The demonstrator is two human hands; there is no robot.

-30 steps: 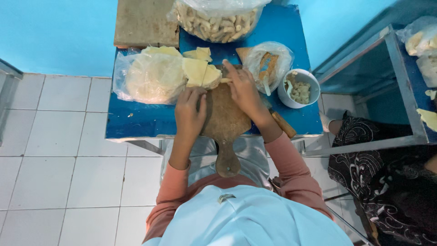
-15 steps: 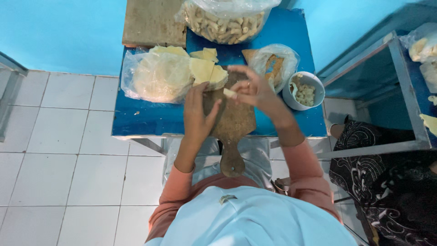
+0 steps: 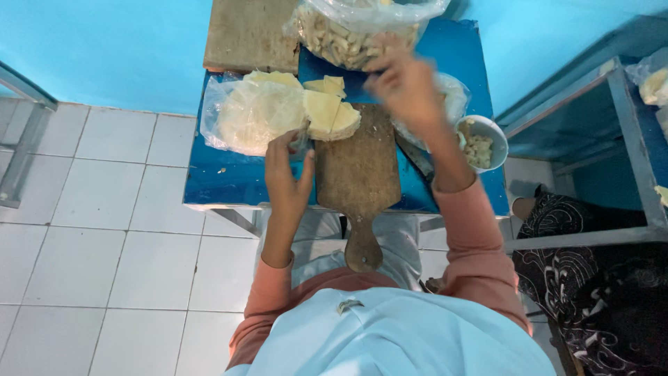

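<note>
Looking down, your right hand [image 3: 407, 87] has just lifted off the board [image 3: 358, 167] up to the bag [image 3: 355, 28], too blurred to tell its grip, while your left hand [image 3: 289, 174], fingers loosely apart, stays by the wrappers [image 3: 330, 115], bowl [image 3: 483, 143] beside your right wrist.

The right hand [image 3: 407, 87] is motion-blurred above the cutting board [image 3: 358, 170]; the top edge crops the plastic bag [image 3: 355, 28].
</note>
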